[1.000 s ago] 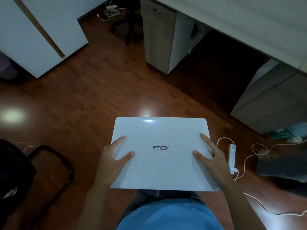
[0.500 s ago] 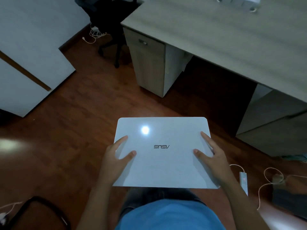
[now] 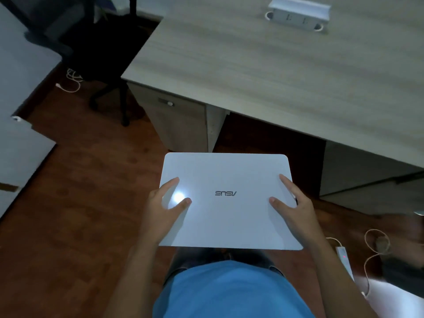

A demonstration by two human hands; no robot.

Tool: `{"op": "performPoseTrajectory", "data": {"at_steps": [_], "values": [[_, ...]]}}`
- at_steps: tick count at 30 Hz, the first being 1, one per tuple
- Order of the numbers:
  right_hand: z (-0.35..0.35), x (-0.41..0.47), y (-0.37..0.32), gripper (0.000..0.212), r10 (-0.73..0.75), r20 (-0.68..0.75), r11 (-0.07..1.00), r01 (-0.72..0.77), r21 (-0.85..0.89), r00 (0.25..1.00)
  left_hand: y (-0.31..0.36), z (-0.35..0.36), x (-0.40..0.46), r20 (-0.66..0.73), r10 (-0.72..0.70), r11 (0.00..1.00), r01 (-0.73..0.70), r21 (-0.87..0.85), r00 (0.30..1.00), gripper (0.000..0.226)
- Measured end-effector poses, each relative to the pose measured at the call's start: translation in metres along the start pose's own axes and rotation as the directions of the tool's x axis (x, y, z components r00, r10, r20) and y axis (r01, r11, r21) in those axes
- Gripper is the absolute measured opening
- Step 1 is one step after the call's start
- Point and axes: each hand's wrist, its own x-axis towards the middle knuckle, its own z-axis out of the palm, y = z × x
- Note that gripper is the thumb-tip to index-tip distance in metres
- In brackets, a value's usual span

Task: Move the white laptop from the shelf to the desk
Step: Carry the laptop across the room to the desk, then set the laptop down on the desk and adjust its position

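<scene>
While the closed white laptop (image 3: 227, 200) is carried flat above the wooden floor (image 3: 80, 226), just short of the desk (image 3: 263, 72), the left hand (image 3: 164, 208) and right hand (image 3: 291, 205) clasp its side edges, thumbs on the lid.

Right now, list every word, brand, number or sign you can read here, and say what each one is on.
"ASUS": on the lid of the closed white laptop held in both hands, upside down from the head camera.
Socket box on the desk: dark marks on its face, too small and blurred to read.
Power strip on the floor: only a red light, no legible text.
Nothing else is readable.
</scene>
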Motion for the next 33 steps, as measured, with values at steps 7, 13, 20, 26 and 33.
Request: {"op": "performPoseTrajectory", "data": {"at_steps": [7,13,20,26,33], "values": [[0.010,0.055,-0.041,0.065,0.063,-0.170,0.996,-0.051,0.076,0.983,0.061,-0.001,0.122,0.167,0.093,0.987,-0.112,0.112,0.982,0.063],[-0.019,0.121,-0.050,0.064,0.102,-0.262,0.990,-0.072,0.123,0.960,0.111,0.049,0.200,0.272,0.130,0.982,-0.161,0.095,0.953,0.061],[-0.083,0.221,-0.074,0.064,0.114,-0.245,0.985,-0.077,0.157,0.963,0.175,0.121,0.270,0.298,0.123,0.985,-0.153,0.078,0.946,0.061],[-0.129,0.295,-0.103,0.064,0.092,-0.222,0.993,-0.074,0.087,0.971,0.232,0.164,0.310,0.250,0.106,0.991,-0.123,0.052,0.963,0.060],[-0.150,0.362,-0.117,0.065,0.128,-0.221,0.991,-0.116,0.066,0.967,0.265,0.191,0.370,0.244,0.073,0.993,-0.093,0.072,0.967,0.061]]}}
